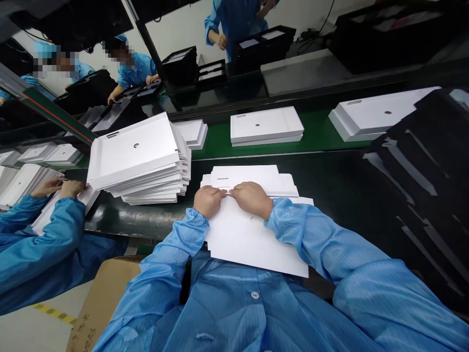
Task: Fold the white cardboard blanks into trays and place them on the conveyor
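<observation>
A flat white cardboard sheet (252, 244) lies before me at the table's front edge, with stepped flaps along its far side and a small round cut-out near the middle. My left hand (209, 200) is closed at its left part, fingertips on a crease by a narrow slot. Close beside it, my right hand (252, 198) has its fingers curled down on the same crease, thumb side toward the left hand. Both hands pinch the cardboard there; the fingertips are partly hidden. To the left stands a tall stack of white folded trays (135, 151), each with a round hole.
Folded white trays (264, 122) sit on a green belt (216, 142) behind the dark table (330, 181). At right rises a black stack (414, 195). A co-worker's hands (60, 188) handle white cardboard at left. A cardboard box (106, 293) stands below. More co-workers stand across the line.
</observation>
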Demonstrator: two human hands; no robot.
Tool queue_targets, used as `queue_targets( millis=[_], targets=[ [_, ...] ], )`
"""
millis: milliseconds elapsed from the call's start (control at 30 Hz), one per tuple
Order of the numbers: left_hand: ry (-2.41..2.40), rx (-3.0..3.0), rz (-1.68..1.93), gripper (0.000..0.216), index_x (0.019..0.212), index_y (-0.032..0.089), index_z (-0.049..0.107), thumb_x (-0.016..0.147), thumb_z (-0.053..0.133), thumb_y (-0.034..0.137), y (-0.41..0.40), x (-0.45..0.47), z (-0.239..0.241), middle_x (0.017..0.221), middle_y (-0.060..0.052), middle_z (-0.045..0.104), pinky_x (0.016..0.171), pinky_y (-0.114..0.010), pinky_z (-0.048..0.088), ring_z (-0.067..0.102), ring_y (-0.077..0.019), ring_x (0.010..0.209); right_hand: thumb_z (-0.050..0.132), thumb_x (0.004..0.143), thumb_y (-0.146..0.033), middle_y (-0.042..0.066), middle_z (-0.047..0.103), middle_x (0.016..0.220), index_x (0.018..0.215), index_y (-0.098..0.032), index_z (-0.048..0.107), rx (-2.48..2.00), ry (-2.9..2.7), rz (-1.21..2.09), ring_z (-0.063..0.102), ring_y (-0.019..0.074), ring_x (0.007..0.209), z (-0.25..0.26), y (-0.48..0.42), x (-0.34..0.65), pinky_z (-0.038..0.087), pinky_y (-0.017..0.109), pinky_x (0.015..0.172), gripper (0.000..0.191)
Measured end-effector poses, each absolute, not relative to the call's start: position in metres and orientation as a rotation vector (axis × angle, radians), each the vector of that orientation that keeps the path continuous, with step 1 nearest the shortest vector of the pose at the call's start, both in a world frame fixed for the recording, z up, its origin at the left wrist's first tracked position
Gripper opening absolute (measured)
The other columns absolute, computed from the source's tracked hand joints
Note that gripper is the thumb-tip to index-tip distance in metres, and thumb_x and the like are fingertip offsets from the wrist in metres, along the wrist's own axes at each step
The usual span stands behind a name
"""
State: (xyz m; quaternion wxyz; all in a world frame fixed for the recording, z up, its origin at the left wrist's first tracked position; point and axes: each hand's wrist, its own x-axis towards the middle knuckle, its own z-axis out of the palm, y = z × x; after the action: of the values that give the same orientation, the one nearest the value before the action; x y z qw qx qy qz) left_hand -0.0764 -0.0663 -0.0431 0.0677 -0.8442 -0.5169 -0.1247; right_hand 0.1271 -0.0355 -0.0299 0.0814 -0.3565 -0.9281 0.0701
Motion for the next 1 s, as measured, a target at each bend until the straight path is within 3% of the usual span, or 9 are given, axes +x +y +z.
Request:
queue_targets(
  millis=[200,467,733,1000],
  targets=[
    [-1.471,-2.602,-0.432,0.036,0.102,0.023,0.077,0.079,0.055,0.007,-0.062,-0.084,-0.048,0.090,-0.005,0.077,0.098,-0.041,0.056,0.072,-0.0213,0.087,0.045,0.103,-0.035,0.008,0.075,0.102,0.107,-0.021,0.075,-1.100,-2.743,0.241,0.065,0.0221,0.096,-0.029,-0.034,0.166,0.042,0.033,0.082,0.033],
    [-1.473,-2.600,-0.524,0.034,0.101,0.023,0.077,0.080,0.054,0.010,-0.055,-0.087,-0.052,0.088,-0.006,0.076,0.098,-0.044,0.057,0.073,-0.0242,0.093,0.051,0.101,-0.032,0.010,0.072,0.103,0.112,-0.018,0.075,-1.285,-2.585,0.186,0.060,0.0219,0.099,-0.041,-0.036,0.266,0.042,0.033,0.091,0.030],
    [-1.420,-2.580,-0.528,0.032,0.101,0.021,0.077,0.083,0.053,0.010,-0.055,-0.085,-0.051,0.085,-0.008,0.076,0.096,-0.044,0.059,0.074,-0.0250,0.090,0.039,0.103,-0.025,0.011,0.069,0.084,0.101,-0.015,0.077,-1.253,-2.662,-0.114,0.056,0.0221,0.086,-0.045,-0.034,0.267,0.036,0.035,0.081,0.039],
    [-1.421,-2.572,-0.576,0.032,0.100,0.020,0.077,0.082,0.052,0.010,-0.055,-0.088,-0.057,0.088,-0.008,0.077,0.093,-0.044,0.060,0.074,-0.0264,0.094,0.044,0.102,-0.026,0.010,0.070,0.085,0.097,-0.014,0.077,-1.265,-2.652,0.003,0.057,0.0217,0.087,-0.046,-0.028,0.271,0.039,0.033,0.085,0.035]
  ],
)
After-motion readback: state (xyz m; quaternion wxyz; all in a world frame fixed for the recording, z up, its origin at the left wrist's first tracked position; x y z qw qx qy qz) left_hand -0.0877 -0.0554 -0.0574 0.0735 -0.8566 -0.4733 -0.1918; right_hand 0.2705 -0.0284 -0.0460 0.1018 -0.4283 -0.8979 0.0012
